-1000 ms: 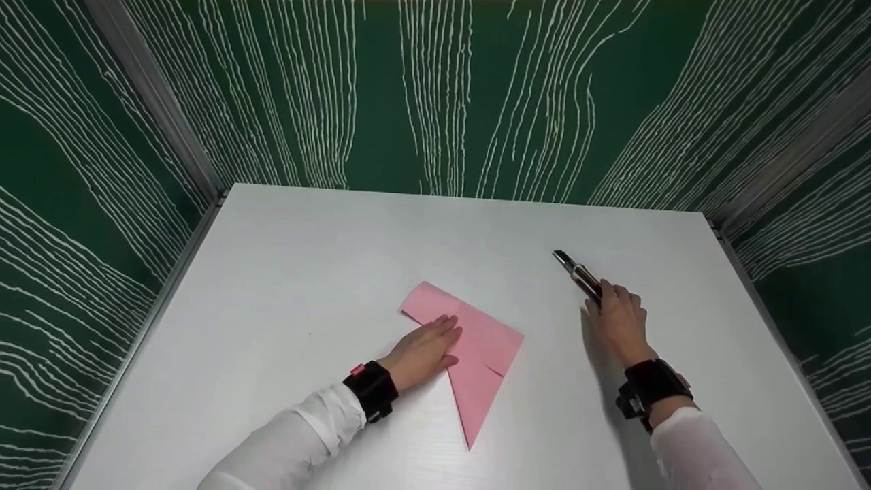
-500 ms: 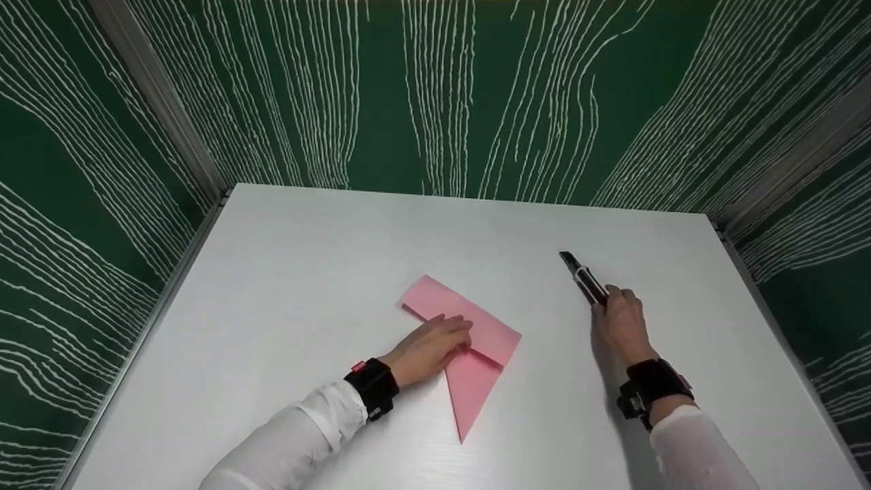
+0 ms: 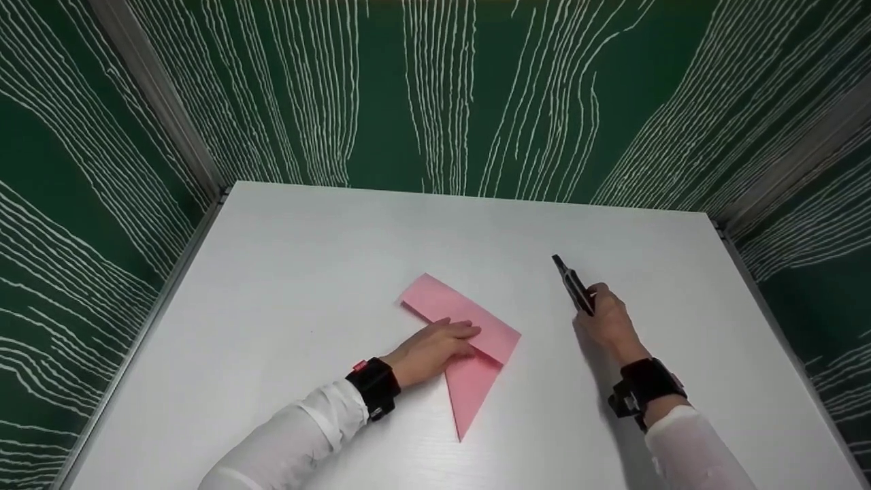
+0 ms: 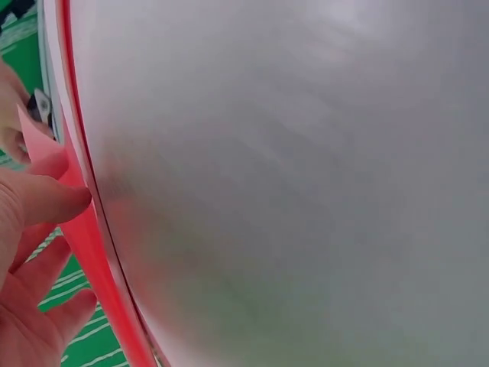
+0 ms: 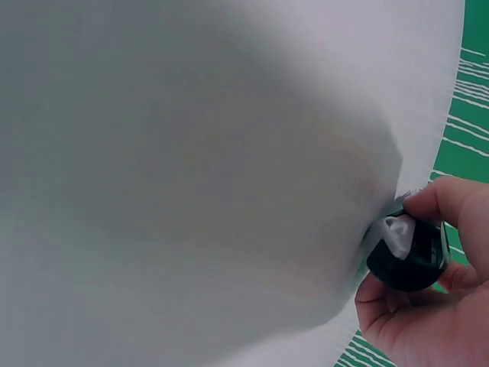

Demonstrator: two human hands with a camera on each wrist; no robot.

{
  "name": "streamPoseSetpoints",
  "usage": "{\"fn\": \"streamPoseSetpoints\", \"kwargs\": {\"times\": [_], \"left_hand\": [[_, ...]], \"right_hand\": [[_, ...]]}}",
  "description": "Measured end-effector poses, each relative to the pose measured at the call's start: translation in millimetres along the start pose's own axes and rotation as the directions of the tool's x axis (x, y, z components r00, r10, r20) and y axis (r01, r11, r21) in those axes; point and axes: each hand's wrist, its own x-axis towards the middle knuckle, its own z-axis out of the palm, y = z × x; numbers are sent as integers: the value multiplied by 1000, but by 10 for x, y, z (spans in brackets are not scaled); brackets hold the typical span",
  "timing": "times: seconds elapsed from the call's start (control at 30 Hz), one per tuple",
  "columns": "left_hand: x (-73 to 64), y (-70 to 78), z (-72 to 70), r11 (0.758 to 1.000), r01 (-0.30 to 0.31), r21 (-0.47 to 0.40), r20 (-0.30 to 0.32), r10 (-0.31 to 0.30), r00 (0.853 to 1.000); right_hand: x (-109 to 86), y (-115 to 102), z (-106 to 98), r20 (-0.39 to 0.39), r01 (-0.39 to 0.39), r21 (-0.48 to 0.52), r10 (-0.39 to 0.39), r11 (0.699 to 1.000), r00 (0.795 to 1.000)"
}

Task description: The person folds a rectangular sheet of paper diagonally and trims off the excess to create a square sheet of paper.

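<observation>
A folded piece of pink paper lies mid-table, its upper band folded over a pointed lower part. My left hand rests on the band with fingers extended and the thumb near the fold's lower edge. In the left wrist view, the thumb tip touches the pink paper while the other fingers of the left hand are spread. To the right, my right hand grips a utility knife, its front end pointing away and left. The knife's dark rear end shows between thumb and fingers in the right wrist view.
Both hands are over a white table. Green walls with wavy white lines rise behind and at both sides, with grey metal posts at the corners. Each wrist wears a black strapped device.
The left fingers have shifted slightly right along the paper, and its folded band lies lower over the pointed part. The right hand has turned the knife, which now points more directly away.
</observation>
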Motion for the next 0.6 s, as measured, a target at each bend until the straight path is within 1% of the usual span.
{"fn": "streamPoseSetpoints", "kwargs": {"times": [0.17,0.23,0.4,0.5,0.6], "left_hand": [[0,-15,-8,999,18,38,16,-18,1000],[5,-29,-6,999,27,35,19,-27,999],[41,-65,12,998,46,39,-18,-46,999],[72,-83,27,998,51,29,-57,-49,997],[96,-98,35,999,44,-2,-96,-44,994]], "right_hand": [[-1,-27,3,49,-16,14,15,1000,999],[-3,-37,4,68,-12,9,11,1000,998],[-19,-65,6,99,-1,25,-1,1000,995],[-46,-95,-2,115,-2,79,-7,997,993],[-71,-133,-8,139,-9,187,-17,982,990]]}}
